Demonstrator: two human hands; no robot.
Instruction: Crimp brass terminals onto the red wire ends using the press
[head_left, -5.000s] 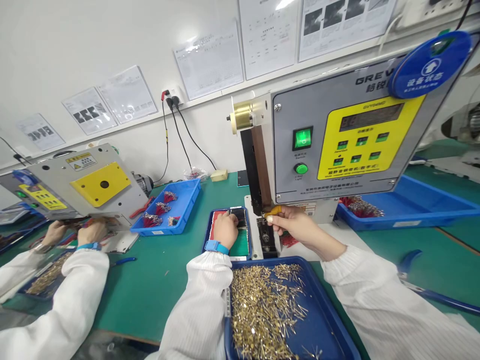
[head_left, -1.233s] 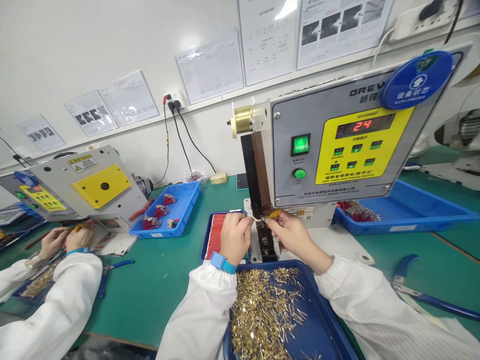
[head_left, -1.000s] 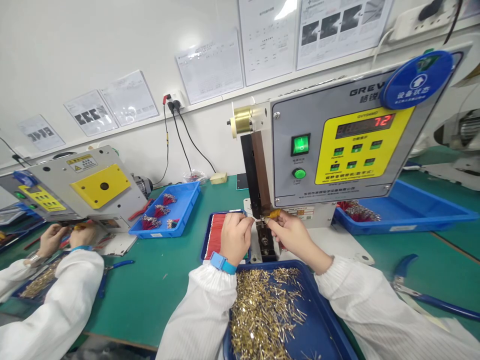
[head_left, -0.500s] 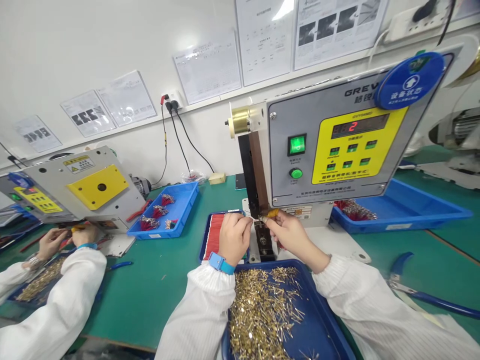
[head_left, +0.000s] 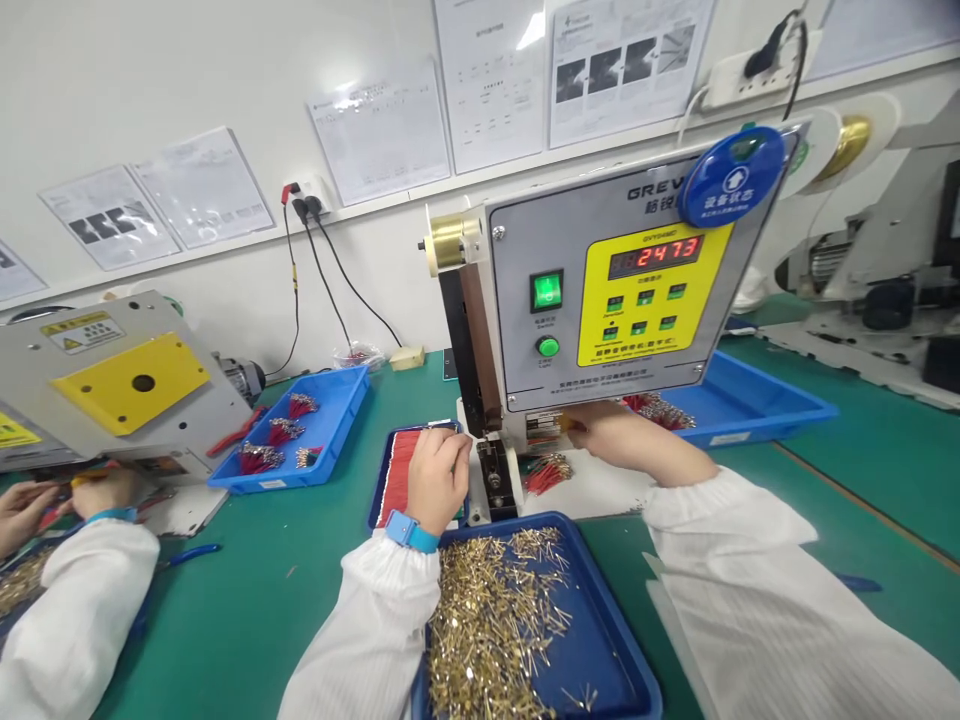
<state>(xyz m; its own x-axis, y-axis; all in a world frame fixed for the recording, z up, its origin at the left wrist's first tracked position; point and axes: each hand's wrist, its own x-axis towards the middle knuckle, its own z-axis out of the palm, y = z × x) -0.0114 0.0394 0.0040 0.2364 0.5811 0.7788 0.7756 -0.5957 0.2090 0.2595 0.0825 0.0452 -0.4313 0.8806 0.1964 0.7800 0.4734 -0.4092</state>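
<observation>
My left hand is over the small blue tray of red wires, its fingers curled together beside the crimping head. What those fingers hold, if anything, is hidden. To the right, my right hand reaches under the front panel of the crimping machine. A yellow covering shows at its fingertips, which the machine partly hides. Just below that hand, a bundle of red wires with metal ends lies on the white base plate.
In front stands a blue tray with many loose brass pins. Behind my right hand is a blue bin with wire bundles. Another blue bin stands left, near a co-worker's hands at a second machine.
My right hand has moved from the crimping head rightward under the machine's panel. My left hand stays near the head. The wire bundle on the base now shows clearly. The view has shifted right.
</observation>
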